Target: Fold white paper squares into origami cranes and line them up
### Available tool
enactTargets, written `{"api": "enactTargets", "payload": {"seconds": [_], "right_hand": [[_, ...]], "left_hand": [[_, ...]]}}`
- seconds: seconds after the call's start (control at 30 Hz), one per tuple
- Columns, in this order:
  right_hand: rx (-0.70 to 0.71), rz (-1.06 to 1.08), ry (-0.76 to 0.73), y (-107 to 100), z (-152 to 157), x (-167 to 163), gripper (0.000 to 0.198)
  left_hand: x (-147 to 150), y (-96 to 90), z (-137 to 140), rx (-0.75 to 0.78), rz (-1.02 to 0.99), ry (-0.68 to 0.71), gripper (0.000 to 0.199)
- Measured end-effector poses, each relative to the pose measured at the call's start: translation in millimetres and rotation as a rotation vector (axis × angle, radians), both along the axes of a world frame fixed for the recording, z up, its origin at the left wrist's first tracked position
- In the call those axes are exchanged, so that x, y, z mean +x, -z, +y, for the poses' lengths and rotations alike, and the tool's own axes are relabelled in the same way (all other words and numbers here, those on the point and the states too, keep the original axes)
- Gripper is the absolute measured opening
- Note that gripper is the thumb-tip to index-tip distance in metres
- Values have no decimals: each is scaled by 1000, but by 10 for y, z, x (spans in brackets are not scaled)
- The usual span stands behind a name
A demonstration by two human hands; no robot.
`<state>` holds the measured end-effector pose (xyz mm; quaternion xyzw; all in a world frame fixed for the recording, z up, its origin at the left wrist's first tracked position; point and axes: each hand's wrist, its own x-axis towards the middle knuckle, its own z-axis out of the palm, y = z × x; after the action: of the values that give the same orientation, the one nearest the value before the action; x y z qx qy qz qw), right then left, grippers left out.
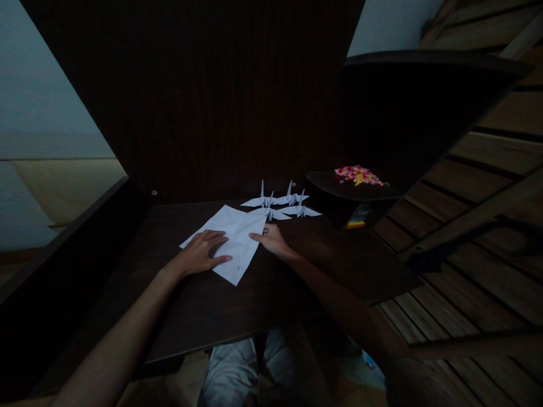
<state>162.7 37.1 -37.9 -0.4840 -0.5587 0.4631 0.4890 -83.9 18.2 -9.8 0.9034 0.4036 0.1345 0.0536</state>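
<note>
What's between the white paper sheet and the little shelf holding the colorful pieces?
In the head view, four folded paper cranes stand between the white sheet and the little shelf.

I see a plain white sheet of paper [241, 242], squarish and unfolded, set cornerwise on the dark surface [195, 316]. Faint creases cross it, and a small grey smudge sits by its near corner. That corner points to the surface's front edge, well short of it; the far corner lies near the back edge.
</note>
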Motion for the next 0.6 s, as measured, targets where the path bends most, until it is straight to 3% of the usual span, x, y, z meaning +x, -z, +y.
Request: {"api": "enactTargets", "payload": {"seconds": [0.4,0.6], "right_hand": [[173,-153,-128,0,-121,-33,18],[189,-167,-106,-3,-132,-47,23]], "left_hand": [[52,-20,-9,79,-19,-49,56],[70,-15,-19,79,-4,-55,53]]}}
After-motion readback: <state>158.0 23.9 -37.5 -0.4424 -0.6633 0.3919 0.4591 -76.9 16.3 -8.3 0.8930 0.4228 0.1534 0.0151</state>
